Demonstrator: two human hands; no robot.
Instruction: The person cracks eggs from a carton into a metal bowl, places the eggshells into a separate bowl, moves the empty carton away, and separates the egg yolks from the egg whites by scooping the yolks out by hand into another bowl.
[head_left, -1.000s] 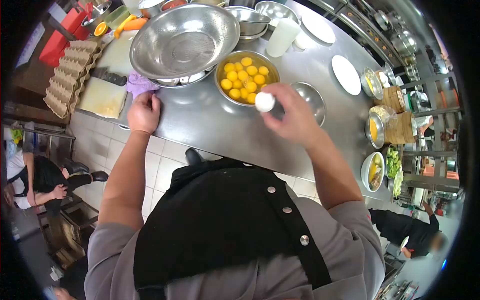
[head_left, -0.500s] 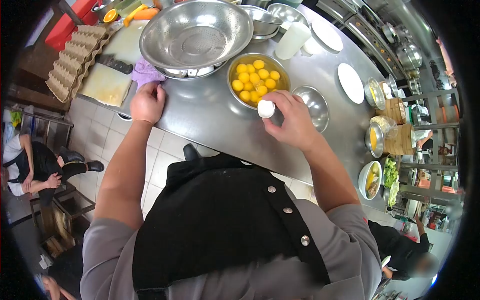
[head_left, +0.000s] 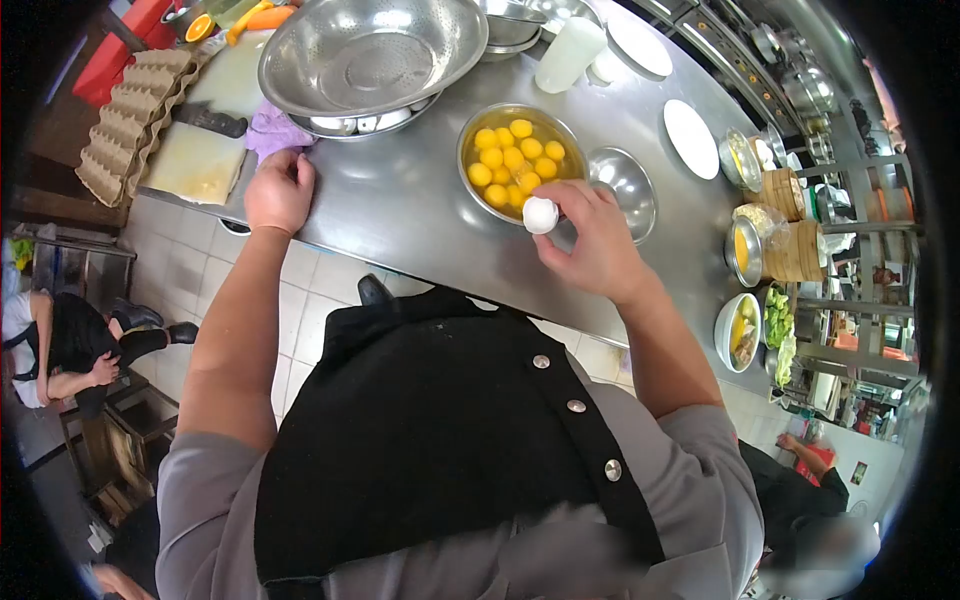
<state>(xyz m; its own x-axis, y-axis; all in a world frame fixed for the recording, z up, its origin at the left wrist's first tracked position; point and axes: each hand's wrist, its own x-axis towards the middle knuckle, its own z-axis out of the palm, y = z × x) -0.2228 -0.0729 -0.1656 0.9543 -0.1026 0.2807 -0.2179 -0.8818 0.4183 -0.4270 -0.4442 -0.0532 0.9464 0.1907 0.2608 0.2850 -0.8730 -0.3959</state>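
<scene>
My right hand (head_left: 595, 235) pinches a white eggshell (head_left: 540, 214) between thumb and fingers at the near rim of a steel bowl (head_left: 463, 160). Several whole egg yolks (head_left: 513, 158) float in clear egg white inside that bowl. A smaller steel bowl (head_left: 630, 190) stands just right of it, partly behind my right hand. My left hand (head_left: 278, 195) rests closed at the table's edge, its fingertips curled out of sight. Directly beyond it lies a crumpled purple cloth (head_left: 275, 128), close to or touching the knuckles.
A large perforated steel colander (head_left: 375, 55) sits over another bowl holding white eggs (head_left: 385, 120). Cardboard egg trays (head_left: 130, 125) and a cutting board (head_left: 195, 165) with a dark-handled knife are left. White plates (head_left: 690, 140) and food bowls (head_left: 738, 332) line the right. Another person (head_left: 75, 345) sits at left.
The view has shifted slightly, so the colander and cloth appear further left and higher. My right hand still holds the eggshell by the bowl's rim, and my left hand stays at the table edge.
</scene>
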